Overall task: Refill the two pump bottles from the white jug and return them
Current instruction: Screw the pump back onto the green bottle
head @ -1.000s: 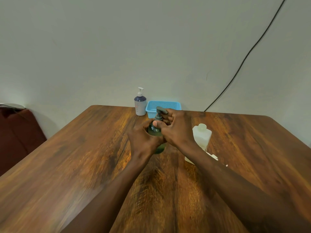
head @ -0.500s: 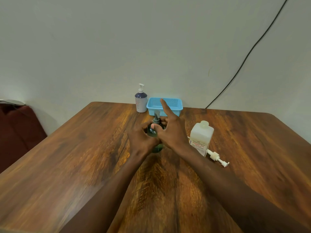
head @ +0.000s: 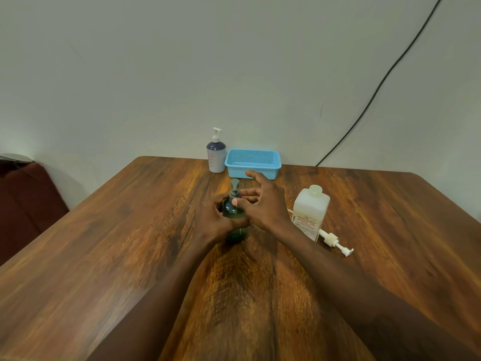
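A dark green pump bottle (head: 233, 211) stands upright on the wooden table (head: 130, 243), its pump head fitted on top. My left hand (head: 212, 220) is wrapped around its body. My right hand (head: 263, 203) is at the pump collar, thumb and forefinger on the neck, the other fingers spread. The white jug (head: 309, 213) with a red-lettered label stands uncapped just right of my right wrist. Its white pump (head: 335, 243) lies flat on the table beside it. A second pump bottle (head: 216, 154), purple and white, stands at the back by the wall.
A light blue perforated basket (head: 253, 163) sits at the table's back edge, right of the purple bottle. A black cable (head: 377, 89) runs down the wall to the table's rear right. A dark red seat (head: 23, 204) stands left of the table.
My right hand has turned on the green bottle's pump collar, its fingers opening out from a closed grip. The left hand keeps hold of the bottle's body.
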Available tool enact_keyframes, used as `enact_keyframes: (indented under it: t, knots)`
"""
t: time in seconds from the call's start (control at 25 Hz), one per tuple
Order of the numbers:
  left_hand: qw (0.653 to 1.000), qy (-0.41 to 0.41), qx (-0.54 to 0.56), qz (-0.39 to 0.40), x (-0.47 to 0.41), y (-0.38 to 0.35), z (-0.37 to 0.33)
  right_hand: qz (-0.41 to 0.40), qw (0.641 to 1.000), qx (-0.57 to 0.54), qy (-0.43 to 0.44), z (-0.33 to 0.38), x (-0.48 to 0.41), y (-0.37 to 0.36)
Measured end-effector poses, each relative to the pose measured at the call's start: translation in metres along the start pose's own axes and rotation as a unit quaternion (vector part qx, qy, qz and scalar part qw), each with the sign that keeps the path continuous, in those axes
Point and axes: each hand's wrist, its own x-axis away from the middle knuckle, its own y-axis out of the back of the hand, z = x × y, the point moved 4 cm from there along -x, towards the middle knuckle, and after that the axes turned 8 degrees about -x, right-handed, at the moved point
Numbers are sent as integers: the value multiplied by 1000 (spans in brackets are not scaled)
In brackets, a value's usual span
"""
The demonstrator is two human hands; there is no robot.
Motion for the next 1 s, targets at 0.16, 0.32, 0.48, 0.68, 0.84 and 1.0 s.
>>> enact_keyframes:
  t: [0.16, 0.32, 0.48, 0.68, 0.84, 1.0]
  knots:
    - [999, 25, -19, 45, -1, -1, 5, 4, 1000, -3, 4, -1, 2, 2]
    - [997, 50, -34, 37, 2, 1, 6, 0, 1000, 10, 2, 0, 5, 7]
    - [995, 65, -50, 61, -1, 0, 10, -2, 1000, 1, 3, 2, 5, 15]
    - [994, 66, -65, 64, 0, -1, 17, 22, 999, 44, 23, 5, 0, 1]
    - [995, 35, -68, 57, -21, 2, 14, -1, 994, 102, 29, 2, -20, -8]
    - [997, 12, -72, 28, -65, 3, 11, -65, 991, 114, 15, 5, -60, -13]
